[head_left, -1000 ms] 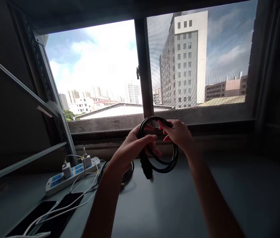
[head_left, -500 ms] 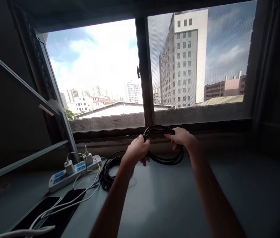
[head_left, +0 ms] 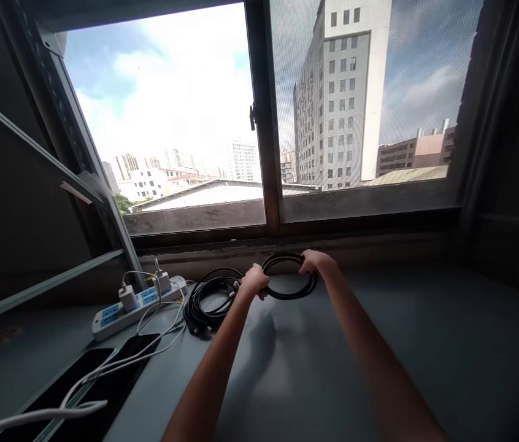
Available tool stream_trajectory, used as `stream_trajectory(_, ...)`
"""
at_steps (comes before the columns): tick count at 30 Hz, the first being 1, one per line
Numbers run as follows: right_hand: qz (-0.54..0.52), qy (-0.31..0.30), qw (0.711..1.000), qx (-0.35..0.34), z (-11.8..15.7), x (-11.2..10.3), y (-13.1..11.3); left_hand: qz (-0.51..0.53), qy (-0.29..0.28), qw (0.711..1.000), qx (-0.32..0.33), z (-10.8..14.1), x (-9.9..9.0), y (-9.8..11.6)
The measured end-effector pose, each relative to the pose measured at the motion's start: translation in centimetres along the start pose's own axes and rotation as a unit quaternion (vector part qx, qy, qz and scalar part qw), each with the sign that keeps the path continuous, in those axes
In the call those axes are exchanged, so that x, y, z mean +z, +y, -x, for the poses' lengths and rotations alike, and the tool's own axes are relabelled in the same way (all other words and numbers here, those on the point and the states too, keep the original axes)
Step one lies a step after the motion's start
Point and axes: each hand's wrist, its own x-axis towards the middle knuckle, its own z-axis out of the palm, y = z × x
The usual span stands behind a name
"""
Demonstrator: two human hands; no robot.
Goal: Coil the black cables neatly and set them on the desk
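Observation:
A coiled black cable [head_left: 289, 297] is held between my two hands, low over the far part of the grey table. My left hand [head_left: 254, 281] is closed round the coil's left side. On the right side, my right hand [head_left: 318, 263] grips the coil with its fingers wrapped over it. Just left of my left hand lies a second black cable coil [head_left: 200, 313] on the table, with connector ends showing beside my fingers. My left hand partly covers that second coil's right edge.
A white power strip [head_left: 103, 331] with two plugged-in chargers stands at the left. White cords [head_left: 116, 368] run from there over two dark flat devices [head_left: 124, 387]. Metal frame bars [head_left: 116, 221] rise on the left, and a window [head_left: 269, 202] spans the back.
Both hands have brought the held coil lower and slightly left, and it has tilted flatter. The view has tipped downward. More of the second coil and its connectors shows.

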Motion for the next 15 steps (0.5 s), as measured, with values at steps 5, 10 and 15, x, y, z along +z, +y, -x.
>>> stream_trajectory(5, 0.036, -0.013, 0.999, 0.020, -1.5, 1.8, -0.2, -0.082, 0.013, 0.996, -0.039, 0.0, 1.1, -0.2)
stream_trajectory(10, 0.059, -0.004, 0.998, 0.016, -3.3, 4.0, -0.2, -0.147, 0.038, 0.987, -0.052, -0.1, 2.5, -0.3)
stream_trajectory(15, 0.051, 0.014, 0.998, 0.014, -3.9, 4.6, -0.5, -0.186, 0.049, 0.980, -0.046, 0.4, 2.8, 0.4)
